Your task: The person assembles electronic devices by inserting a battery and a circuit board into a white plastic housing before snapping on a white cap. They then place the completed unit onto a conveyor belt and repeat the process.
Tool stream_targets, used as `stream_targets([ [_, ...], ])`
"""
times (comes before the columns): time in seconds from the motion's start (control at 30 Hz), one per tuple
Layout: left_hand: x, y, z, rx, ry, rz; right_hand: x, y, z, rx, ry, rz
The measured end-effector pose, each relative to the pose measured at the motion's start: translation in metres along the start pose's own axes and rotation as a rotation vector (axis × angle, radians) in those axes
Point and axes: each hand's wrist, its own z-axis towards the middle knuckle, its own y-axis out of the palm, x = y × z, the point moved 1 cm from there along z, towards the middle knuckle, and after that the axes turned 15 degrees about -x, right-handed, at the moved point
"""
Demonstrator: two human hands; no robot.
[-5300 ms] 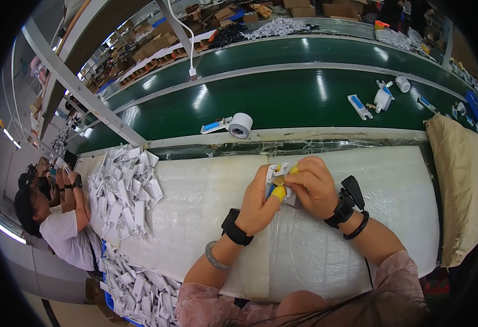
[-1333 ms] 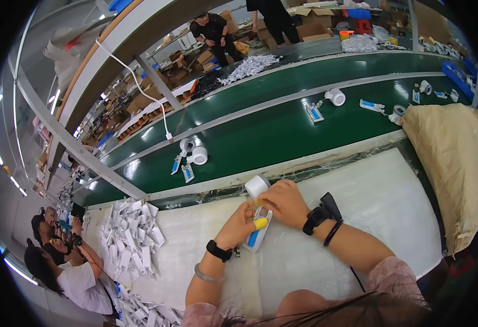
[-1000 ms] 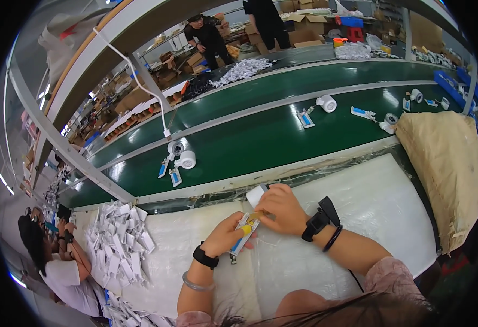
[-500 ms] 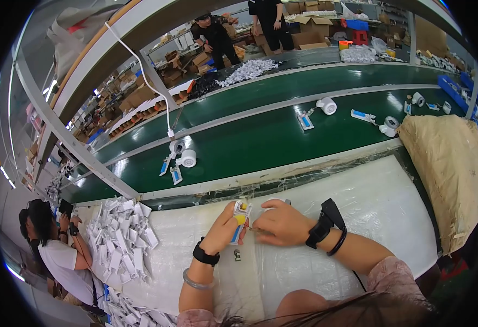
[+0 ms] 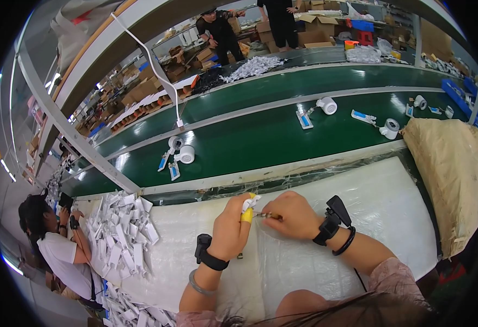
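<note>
Over mat (image 5: 315,267) | left hand (image 5: 230,226) grips white part (image 5: 251,203), tip forward-right | right hand (image 5: 292,216) pinches small piece (image 5: 273,216)

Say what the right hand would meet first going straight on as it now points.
Heading leftward, the right hand would likely first meet the left hand, at its yellow-covered thumb, though the depth between them is hard to judge.

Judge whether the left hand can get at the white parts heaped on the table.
Probably yes: only pale sheeting seems to lie between the left hand and the white parts, though that hand holds a white piece.
</note>
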Motion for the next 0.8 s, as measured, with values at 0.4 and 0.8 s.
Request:
stream_targets([
  [0.4, -0.022, 0.030, -0.003, -0.146, -0.502, -1.053, 0.001, 0.005, 0.000, 0.313, 0.091, 0.163],
  [0.8, -0.033, 0.031, 0.000, -0.073, -0.331, -1.094, 0.002, 0.007, 0.005, 0.351, -0.025, 0.034],
])
